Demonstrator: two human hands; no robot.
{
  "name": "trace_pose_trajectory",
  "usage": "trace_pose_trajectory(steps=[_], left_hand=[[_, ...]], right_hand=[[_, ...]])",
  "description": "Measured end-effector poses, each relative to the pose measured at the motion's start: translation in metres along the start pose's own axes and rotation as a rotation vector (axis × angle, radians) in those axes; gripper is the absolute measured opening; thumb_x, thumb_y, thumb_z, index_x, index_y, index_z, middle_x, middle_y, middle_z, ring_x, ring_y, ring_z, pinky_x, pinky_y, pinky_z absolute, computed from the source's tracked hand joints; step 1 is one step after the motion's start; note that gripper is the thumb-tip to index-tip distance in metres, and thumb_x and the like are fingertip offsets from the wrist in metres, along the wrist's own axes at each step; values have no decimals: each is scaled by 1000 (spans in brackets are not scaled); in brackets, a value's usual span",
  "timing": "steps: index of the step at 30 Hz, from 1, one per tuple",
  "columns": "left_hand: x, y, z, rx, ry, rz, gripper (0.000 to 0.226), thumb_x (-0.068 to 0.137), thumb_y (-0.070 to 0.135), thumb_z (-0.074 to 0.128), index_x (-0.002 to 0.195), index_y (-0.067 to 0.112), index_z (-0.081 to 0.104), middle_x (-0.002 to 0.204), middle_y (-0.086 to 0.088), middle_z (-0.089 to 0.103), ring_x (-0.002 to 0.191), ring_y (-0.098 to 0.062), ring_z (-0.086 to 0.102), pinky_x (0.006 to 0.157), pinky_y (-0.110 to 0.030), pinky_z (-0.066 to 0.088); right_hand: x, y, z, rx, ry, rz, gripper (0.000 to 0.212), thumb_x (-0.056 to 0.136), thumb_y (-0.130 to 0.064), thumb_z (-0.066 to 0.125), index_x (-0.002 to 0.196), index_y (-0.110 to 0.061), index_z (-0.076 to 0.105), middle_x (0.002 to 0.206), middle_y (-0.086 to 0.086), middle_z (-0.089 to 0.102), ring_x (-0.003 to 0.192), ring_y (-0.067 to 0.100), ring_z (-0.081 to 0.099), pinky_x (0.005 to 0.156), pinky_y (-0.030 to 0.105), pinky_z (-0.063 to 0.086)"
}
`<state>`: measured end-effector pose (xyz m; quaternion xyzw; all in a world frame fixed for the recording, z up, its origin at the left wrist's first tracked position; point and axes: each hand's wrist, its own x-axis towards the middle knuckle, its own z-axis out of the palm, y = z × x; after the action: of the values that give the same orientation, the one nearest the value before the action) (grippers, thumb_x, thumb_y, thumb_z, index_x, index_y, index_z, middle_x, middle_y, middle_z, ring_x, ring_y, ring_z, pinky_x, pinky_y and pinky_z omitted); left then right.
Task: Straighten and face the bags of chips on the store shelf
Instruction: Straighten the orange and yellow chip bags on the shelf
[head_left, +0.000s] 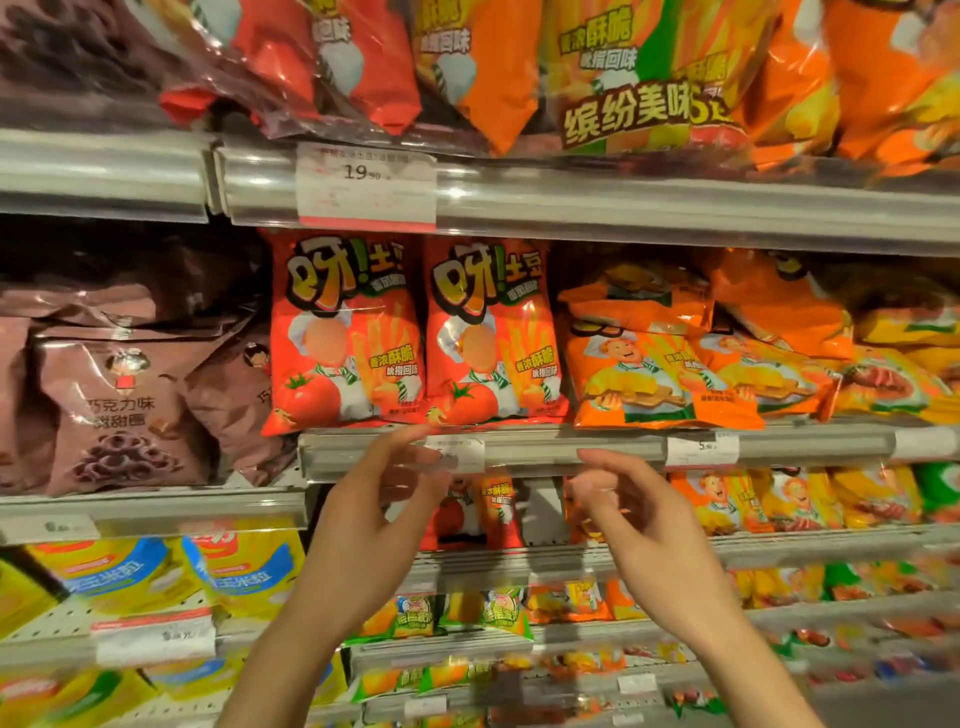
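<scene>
Here both hands, left (382, 499) and right (631, 512), hover empty, fingers relaxed, below 2 red bags (415, 332)

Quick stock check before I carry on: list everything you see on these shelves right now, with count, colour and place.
red chip bags: two, red, upright, facing out, middle shelf centre
orange chip bags: several, orange, slumped and tilted, middle shelf right
brown snack bags: several, brown, left bay
multipacks: several, red and orange, top shelf
yellow-blue bags: several, lower left
price tag: one, white, reads 19.90, top shelf rail
left hand: empty, fingers relaxed, below red bags
right hand: empty, fingers loosely curled, below orange bags
</scene>
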<state>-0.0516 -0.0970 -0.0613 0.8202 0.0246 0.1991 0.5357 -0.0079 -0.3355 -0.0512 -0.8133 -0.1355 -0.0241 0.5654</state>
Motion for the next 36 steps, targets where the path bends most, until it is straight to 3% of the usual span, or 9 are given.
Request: trace_pose_trajectory(steps=[7,11,14,19,24,29,31,33,36], left_hand=[[-8,25,60,-112,42,-77,28,93,28,65,120,34,62,103,23,70,99,2,67,78,-8,48],[0,53,96,-137,98,-57,27,92,31,65,118,34,63,102,25,70,96,5,66,76,-6,48],[11,70,124,-152,156,-49,25,94,19,67,115,30,62,98,10,74,94,-5,69,78,-11,50],[18,90,156,-102,228,-12,31,86,41,67,115,32,63,97,5,74,93,-14,70,85,-39,56],[25,107,167,-78,260,-10,23,92,24,67,114,32,64,96,-3,69,87,-17,65,74,-17,52],[49,116,168,41,268,38,23,94,28,65,116,32,63,94,1,70,90,-3,64,71,-10,47],[66,116,167,107,250,55,28,93,30,65,121,31,61,102,9,67,94,2,62,73,-5,44],[84,112,165,223,237,88,37,92,37,66,128,32,58,114,14,60,100,4,58,81,-8,43],[109,110,165,367,234,119,50,90,44,69,135,28,54,127,8,48,117,-5,49,97,-22,38]], right_hand=[[5,30,-75,9,150,16,17,97,-29,60,113,-33,67,92,-14,75,90,3,68,79,24,50],[20,39,-117,44,132,-15,16,97,-29,61,110,-34,67,90,-7,76,87,12,70,82,38,55],[38,52,-149,76,96,-38,17,91,-41,63,107,-36,68,90,-3,76,86,20,71,83,48,56],[64,69,-185,90,45,-138,12,95,-16,65,99,-27,68,74,-6,73,68,18,65,66,33,49],[81,71,-198,5,-7,-233,7,98,-31,60,101,-35,65,78,13,71,74,35,67,69,47,55],[99,55,-194,48,-10,-203,10,100,-21,57,97,-27,64,83,17,63,72,27,53,58,16,43],[109,47,-191,-67,-3,-173,9,98,-23,59,102,-26,66,82,9,66,64,12,55,55,17,41],[116,37,-190,-218,45,-243,14,98,-31,60,109,-27,66,81,-5,67,68,3,59,58,17,44],[130,28,-186,-442,165,-355,25,99,-36,57,121,-24,63,108,-11,62,99,6,56,82,22,44]])
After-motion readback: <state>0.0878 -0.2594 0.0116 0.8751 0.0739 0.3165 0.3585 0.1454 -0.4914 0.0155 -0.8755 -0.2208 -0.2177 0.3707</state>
